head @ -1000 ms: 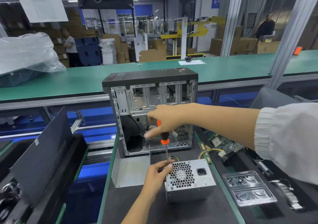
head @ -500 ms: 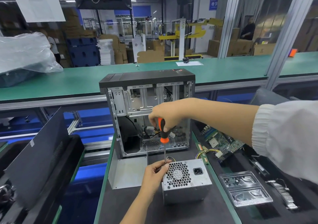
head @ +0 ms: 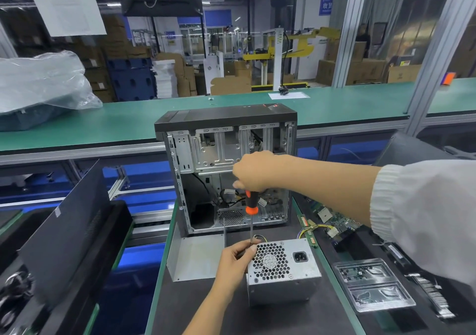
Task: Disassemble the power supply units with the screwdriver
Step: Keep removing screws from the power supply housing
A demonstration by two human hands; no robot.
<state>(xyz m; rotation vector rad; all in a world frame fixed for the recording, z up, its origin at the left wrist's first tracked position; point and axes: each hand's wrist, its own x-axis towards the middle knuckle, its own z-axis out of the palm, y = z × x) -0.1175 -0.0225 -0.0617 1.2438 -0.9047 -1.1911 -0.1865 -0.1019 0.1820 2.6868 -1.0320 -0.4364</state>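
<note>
A silver power supply unit [head: 296, 275] with a honeycomb fan grille lies on the black mat, its yellow and black wires trailing behind. My right hand [head: 253, 171] grips the orange and black handle of a screwdriver [head: 250, 207] that stands upright. Its thin shaft runs down to the unit's top left corner. My left hand [head: 235, 261] pinches the lower shaft there and rests against the unit's left side. The tip is hidden behind my fingers.
An open computer case [head: 226, 170] stands upright just behind the unit, with a grey metal panel [head: 195, 256] in front of it at the left. Circuit boards [head: 337, 221] and clear plastic trays [head: 373, 287] lie at the right. A black side panel [head: 64, 234] leans at the left.
My right hand has turned on the handle and closed more tightly round it. The screwdriver stays upright on the same corner, and my left hand keeps its hold.
</note>
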